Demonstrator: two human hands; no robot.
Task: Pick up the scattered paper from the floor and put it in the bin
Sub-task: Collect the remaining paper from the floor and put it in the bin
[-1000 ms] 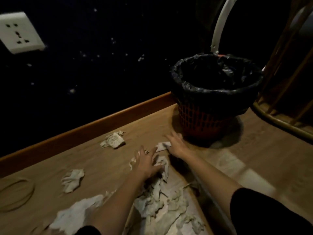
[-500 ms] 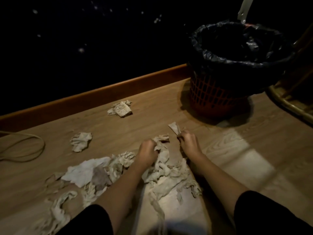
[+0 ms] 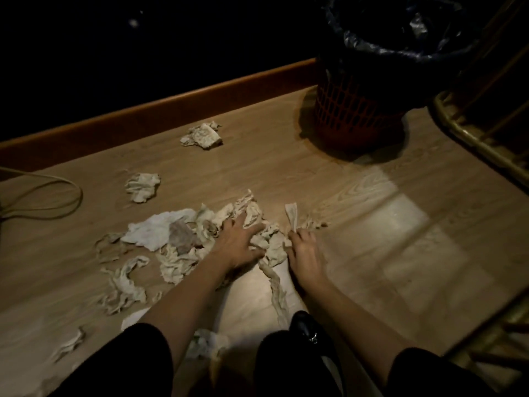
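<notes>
Head view: my left hand (image 3: 242,242) lies spread on the paper pile (image 3: 200,239), my right hand (image 3: 303,250) pinches a scrap (image 3: 292,216); the bin (image 3: 380,81) beyond them awaits, nearly all paper remains on the floor (image 3: 286,167)

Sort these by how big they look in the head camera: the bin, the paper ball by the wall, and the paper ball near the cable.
1. Bin, by far the biggest.
2. Paper ball by the wall and paper ball near the cable look about alike; too close to rank.
</notes>
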